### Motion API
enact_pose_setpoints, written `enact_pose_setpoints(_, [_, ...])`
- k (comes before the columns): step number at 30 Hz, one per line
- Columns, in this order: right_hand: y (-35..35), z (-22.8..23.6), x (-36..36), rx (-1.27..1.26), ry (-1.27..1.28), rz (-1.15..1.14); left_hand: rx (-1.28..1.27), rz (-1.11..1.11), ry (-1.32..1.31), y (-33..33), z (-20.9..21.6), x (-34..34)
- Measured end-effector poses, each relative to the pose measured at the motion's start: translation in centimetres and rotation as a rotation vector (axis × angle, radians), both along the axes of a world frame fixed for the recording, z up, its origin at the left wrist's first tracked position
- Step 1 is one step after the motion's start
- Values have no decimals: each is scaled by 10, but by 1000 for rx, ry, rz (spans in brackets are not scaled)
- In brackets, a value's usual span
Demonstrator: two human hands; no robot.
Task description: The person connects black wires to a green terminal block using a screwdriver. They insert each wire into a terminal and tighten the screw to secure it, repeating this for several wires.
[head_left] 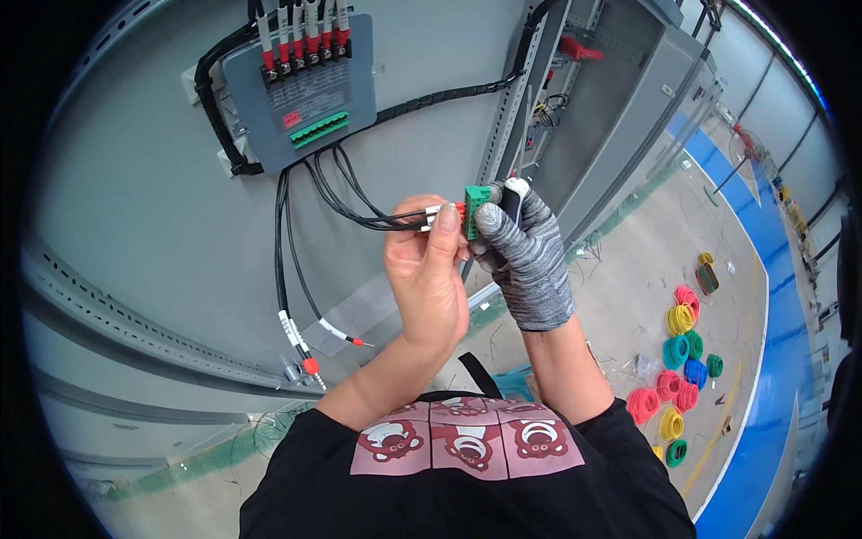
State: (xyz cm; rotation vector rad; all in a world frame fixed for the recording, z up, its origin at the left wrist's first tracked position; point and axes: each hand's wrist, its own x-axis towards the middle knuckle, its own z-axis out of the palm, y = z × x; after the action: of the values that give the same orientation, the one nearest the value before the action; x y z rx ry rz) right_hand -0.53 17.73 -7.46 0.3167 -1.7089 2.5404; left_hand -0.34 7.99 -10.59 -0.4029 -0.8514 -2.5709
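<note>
My left hand (426, 278) is bare and pinches several black wires (364, 218) with white sleeves and red ferrules. Their red ends meet the side of a green terminal plug (477, 207); how deep they sit in it I cannot tell. In a grey knit glove, my right hand (530, 256) grips this plug between thumb and fingers. It also holds a screwdriver (513, 203) with a black and white handle, its thin shaft pointing away from me. Beyond the hands, a grey module (337, 94) on the panel carries a green socket strip (320, 130) and a row of red-sleeved wires.
Two loose wire ends (303, 352) with red ferrules hang at the left of my arms. A black wrapped cable (440, 96) crosses the grey panel (431, 45). An upright slotted rail and cabinet (611, 99) stand at the right. Coloured wire coils (675, 352) lie on the floor.
</note>
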Motion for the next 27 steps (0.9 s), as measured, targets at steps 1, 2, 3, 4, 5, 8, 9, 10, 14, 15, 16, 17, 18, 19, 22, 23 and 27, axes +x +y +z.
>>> enact_pose_setpoints(1, [0, -1, 0, 7, 3, -3, 3, 0, -4, 0, 0, 1])
enact_pose_setpoints(2, [1, -1, -1, 15, 6, -3, 11, -6, -1, 2, 0, 2])
enact_pose_setpoints(3, [2, -1, -1, 18, 10, -12, 19, -12, 1, 4, 0, 3])
enact_pose_setpoints(4, [3, -2, -2, 21, 14, -20, 28, -17, 4, 6, 0, 3])
enact_pose_setpoints(5, [1, -3, -2, 19, 17, -34, 62, -28, 2, 5, 0, 4])
enact_pose_setpoints(8, [0, -5, -4, 34, 31, -13, 121, -42, 5, 3, 0, 5])
enact_pose_setpoints(9, [0, -5, -4, 17, 20, -7, 109, -34, 11, 1, -3, 4])
enact_pose_setpoints(10, [1, -6, -3, 0, 9, -2, 97, -27, 17, 1, -5, 3])
enact_pose_setpoints(14, [3, -3, -1, -33, -35, 7, 72, 14, 16, 2, -3, 4])
enact_pose_setpoints(15, [4, -2, -1, -24, -31, 14, 49, 31, 29, 4, -5, 3])
enact_pose_setpoints(16, [5, -2, -2, -14, -27, 21, 27, 48, 41, 5, -6, 2])
enact_pose_setpoints(17, [8, -2, -2, -4, -24, 27, 25, 61, 40, 6, -5, 2])
enact_pose_setpoints(18, [9, -1, -2, 4, -27, 36, 22, 73, 39, 7, -3, 2])
enact_pose_setpoints(19, [11, 0, -2, 12, -31, 45, 19, 86, 38, 7, -3, 2])
enact_pose_setpoints(22, [9, 1, -2, 14, -43, 21, -42, 62, 66, 1, -7, 1])
enact_pose_setpoints(23, [11, 2, -2, 16, -49, 3, -43, 53, 61, 1, -6, 1])
enact_pose_setpoints(27, [13, 3, -4, 90, -25, -7, -31, -36, 66, 1, 0, 0])
